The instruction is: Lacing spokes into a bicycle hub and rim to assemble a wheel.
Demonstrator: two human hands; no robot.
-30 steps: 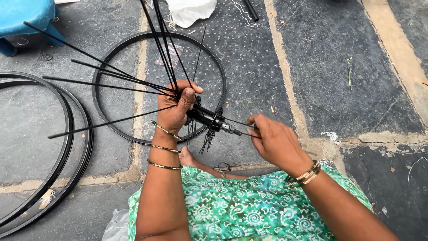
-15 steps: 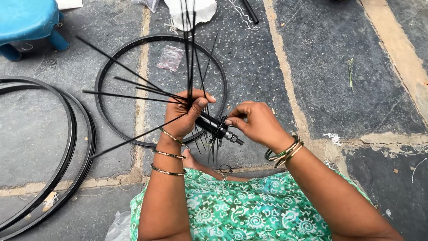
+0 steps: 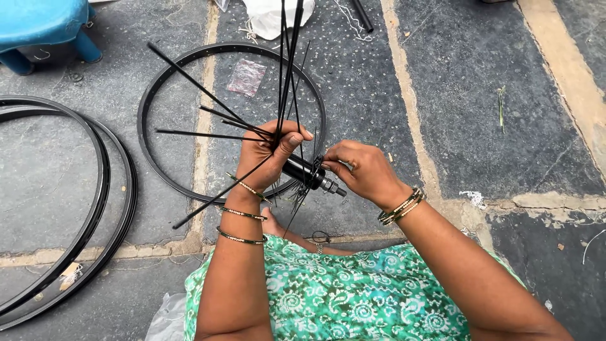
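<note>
lap: green patterned cloth (image 3: 328, 303) at the bottom edge, both forearms reaching out over it.
left hand: (image 3: 268, 155) fist closed round a bundle of black spokes (image 3: 252, 129) and the near end of the hub (image 3: 303, 170); thumb pressed across the spokes. Three bangles (image 3: 243, 215) on that wrist.
right hand: (image 3: 360, 170) fingers curled and pinched at the hub's right flange, just above the axle stub (image 3: 334, 188). Looks like it has a spoke end or the flange itself; too small to tell which. Bangles (image 3: 401, 205) on this wrist too.
hub: black, held in the air between the two hands, axle pointing right and slightly toward the person, above the floor (image 3: 492, 113) and over the near edge of the rim (image 3: 151, 101).
spokes: fan out from the left fist, some up past the top of frame, some left, one down-left. A few shorter ones hang under the hub.
step: my read is lacing spokes into the hub flange, partway; many are in, the rim is not yet joined.
next move: judgement only, needs a fine feed of a thin spoke through a small flange hole, left hand keeping the bundle from springing apart.
rim: single black hoop flat on the floor just beyond the hands, a small clear packet (image 3: 246, 76) inside it.
spare rims: (image 3: 95, 189) two more black hoops stacked at left, well apart from the hands.
far: blue stool (image 3: 38, 25) top left, white bag (image 3: 271, 16) top centre.
</note>
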